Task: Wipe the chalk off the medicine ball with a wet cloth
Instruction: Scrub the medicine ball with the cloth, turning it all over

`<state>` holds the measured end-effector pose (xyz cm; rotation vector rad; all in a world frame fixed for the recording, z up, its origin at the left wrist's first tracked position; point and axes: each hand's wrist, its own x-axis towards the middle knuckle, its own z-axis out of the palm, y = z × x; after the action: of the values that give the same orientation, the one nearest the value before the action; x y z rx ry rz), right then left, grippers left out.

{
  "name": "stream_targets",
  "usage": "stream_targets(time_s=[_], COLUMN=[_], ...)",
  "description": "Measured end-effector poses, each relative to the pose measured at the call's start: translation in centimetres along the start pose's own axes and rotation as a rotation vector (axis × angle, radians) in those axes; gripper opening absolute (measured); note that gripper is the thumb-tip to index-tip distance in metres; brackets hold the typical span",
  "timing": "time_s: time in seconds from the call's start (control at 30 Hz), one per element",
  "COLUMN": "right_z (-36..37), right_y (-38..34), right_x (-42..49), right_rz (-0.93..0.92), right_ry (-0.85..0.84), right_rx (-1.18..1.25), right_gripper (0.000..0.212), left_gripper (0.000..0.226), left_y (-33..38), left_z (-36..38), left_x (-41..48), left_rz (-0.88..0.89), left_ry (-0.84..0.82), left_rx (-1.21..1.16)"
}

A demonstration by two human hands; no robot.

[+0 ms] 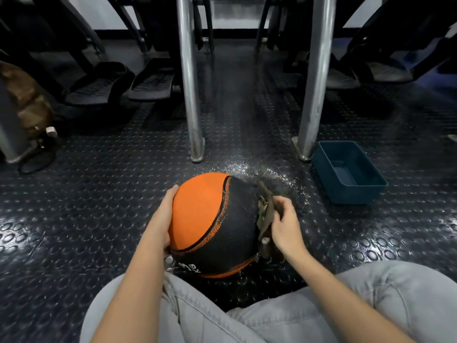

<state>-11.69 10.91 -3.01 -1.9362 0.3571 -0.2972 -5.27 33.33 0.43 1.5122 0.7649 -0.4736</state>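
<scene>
Grey-trousered knees (371, 300) nearest. Left hand (162, 219) lies flat on the orange side of the medicine ball (212, 219), fingers relaxed, gripping nothing. Ball sits on the floor (86, 206) between both hands. Right hand (284, 224) pinches the brown cloth (265, 214) against the ball's black side. Blue tub (346, 172) beyond right hand, beside a metal leg (311, 95).

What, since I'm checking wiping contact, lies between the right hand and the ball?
The cloth, held by the right hand against the ball, in the head view.
</scene>
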Motion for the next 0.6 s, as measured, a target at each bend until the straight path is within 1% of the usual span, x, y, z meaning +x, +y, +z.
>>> stream_targets(time_s=[0.03, 0.07, 0.1, 0.13, 0.2, 0.23, 0.27, 0.3, 0.37, 0.4, 0.47, 0.53, 0.6], right_z=[-0.1, -0.2, -0.3, -0.2, -0.1, -0.1, 0.0, -0.2, -1.0, -1.7, -3.1, -4.6, -5.8], right_y=[0.3, 0.4, 0.4, 0.4, 0.3, 0.3, 0.2, 0.2, -0.4, -0.9, -1.8, -2.5, -3.1], right_x=[0.3, 0.5, 0.6, 0.7, 0.8, 0.8, 0.9, 0.9, 1.1, 1.2, 2.0, 3.2, 4.0], right_rz=[0.125, 0.231, 0.305, 0.348, 0.376, 0.387, 0.395, 0.394, 0.37, 0.345, 0.274, 0.166, 0.069], right_ry=[-0.011, -0.031, -0.048, -0.044, -0.002, 0.02, 0.047, 0.073, 0.122, 0.143, 0.173, 0.207, 0.214], right_rx=[0.016, 0.06, 0.112, 0.174, 0.24, 0.255, 0.284, 0.299, 0.321, 0.322, 0.302, 0.195, -0.01], right_gripper=[0.019, 0.014, 0.014, 0.015, 0.014, 0.014, 0.014, 0.015, 0.015, 0.015, 0.017, 0.02, 0.023], left_gripper=[0.087, 0.084, 0.088, 0.097, 0.118, 0.118, 0.108, 0.098, 0.093, 0.092, 0.081, 0.071, 0.073], left_y=[0.1, 0.0, -0.2, -0.5, -0.8, -1.1, -1.1, -1.2, -1.6, -1.7, -2.0, -2.2, -2.4], left_z=[0.0, 0.1, 0.1, 0.1, 0.3, 0.4, 0.6, 0.9, 1.7, 2.1, 3.2, 4.5, 5.4], left_x=[0.1, -0.1, -0.2, -0.1, -0.1, 0.0, 0.0, 0.1, 0.4, 0.2, 0.1, -0.1, -0.3], left_rz=[-0.004, -0.01, -0.003, 0.018, 0.063, 0.087, 0.118, 0.145, 0.168, 0.176, 0.183, 0.14, 0.082], left_ry=[-0.025, -0.033, -0.055, -0.065, -0.044, -0.027, -0.02, -0.015, -0.033, -0.071, -0.144, -0.214, -0.281], left_rx=[0.004, 0.008, 0.014, 0.031, 0.037, 0.028, 0.028, 0.029, 0.026, 0.013, -0.036, -0.075, -0.065])
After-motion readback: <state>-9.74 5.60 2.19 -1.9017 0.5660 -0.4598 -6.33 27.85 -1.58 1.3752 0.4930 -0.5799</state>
